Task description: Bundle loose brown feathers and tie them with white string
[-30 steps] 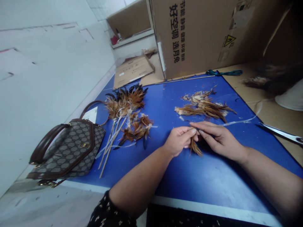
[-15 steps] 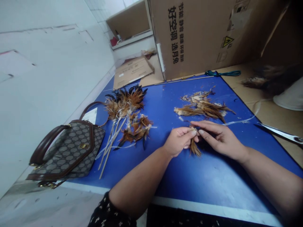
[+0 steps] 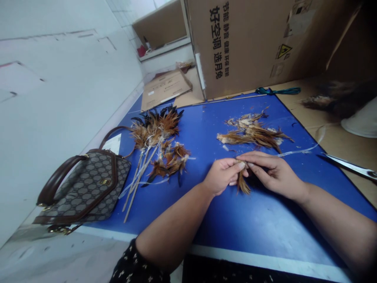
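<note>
My left hand [image 3: 221,175] and my right hand [image 3: 272,173] meet over the blue mat [image 3: 253,220], fingertips together. Both pinch one small bunch of brown feathers [image 3: 243,185], whose tips hang down toward me below the fingers. A loose pile of brown feathers [image 3: 253,131] lies on the mat just beyond my hands. To the left lie feather bundles tied on thin sticks [image 3: 153,135], their sticks pointing toward me.
A patterned handbag [image 3: 84,186] with brown handles sits at the mat's left edge. A big cardboard box [image 3: 259,39] stands behind the mat. Scissors [image 3: 350,167] lie at the right on the brown table, near a clear strip [image 3: 300,151] and a teal cord [image 3: 278,91].
Hardly anything differs. Both hands stay pinched on the small feather bunch, with only slight finger shifts and a small camera wobble.
</note>
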{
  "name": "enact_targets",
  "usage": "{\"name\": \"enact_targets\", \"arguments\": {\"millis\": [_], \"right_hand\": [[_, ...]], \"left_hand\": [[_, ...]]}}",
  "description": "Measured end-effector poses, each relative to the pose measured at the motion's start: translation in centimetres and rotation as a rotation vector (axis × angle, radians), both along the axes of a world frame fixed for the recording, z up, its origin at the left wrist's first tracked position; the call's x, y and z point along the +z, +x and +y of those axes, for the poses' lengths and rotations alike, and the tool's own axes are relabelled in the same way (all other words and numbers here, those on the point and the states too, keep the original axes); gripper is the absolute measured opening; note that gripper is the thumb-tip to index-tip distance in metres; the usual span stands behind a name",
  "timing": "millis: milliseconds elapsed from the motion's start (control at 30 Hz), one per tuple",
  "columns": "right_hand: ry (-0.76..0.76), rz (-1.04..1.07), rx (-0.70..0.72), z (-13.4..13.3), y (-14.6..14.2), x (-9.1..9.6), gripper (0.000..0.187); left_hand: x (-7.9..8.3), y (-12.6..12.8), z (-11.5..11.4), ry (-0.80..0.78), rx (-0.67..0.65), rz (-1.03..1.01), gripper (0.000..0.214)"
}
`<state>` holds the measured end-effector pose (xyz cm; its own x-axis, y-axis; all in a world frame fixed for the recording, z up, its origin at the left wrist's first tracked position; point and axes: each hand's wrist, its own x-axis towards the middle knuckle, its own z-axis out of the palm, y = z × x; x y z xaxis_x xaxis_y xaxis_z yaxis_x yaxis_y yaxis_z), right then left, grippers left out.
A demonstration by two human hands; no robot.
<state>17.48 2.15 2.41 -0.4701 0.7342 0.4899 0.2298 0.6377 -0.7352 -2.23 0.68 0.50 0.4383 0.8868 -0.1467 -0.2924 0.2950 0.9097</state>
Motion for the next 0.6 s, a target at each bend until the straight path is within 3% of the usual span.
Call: {"name": "enact_targets", "arguments": {"millis": [600], "right_hand": [[-0.033, -0.009, 0.033, -0.02, 0.22, 0.23, 0.032]], "left_hand": [[0.01, 0.08, -0.02, 0.011, 0.021, 0.024, 0.047]]}}
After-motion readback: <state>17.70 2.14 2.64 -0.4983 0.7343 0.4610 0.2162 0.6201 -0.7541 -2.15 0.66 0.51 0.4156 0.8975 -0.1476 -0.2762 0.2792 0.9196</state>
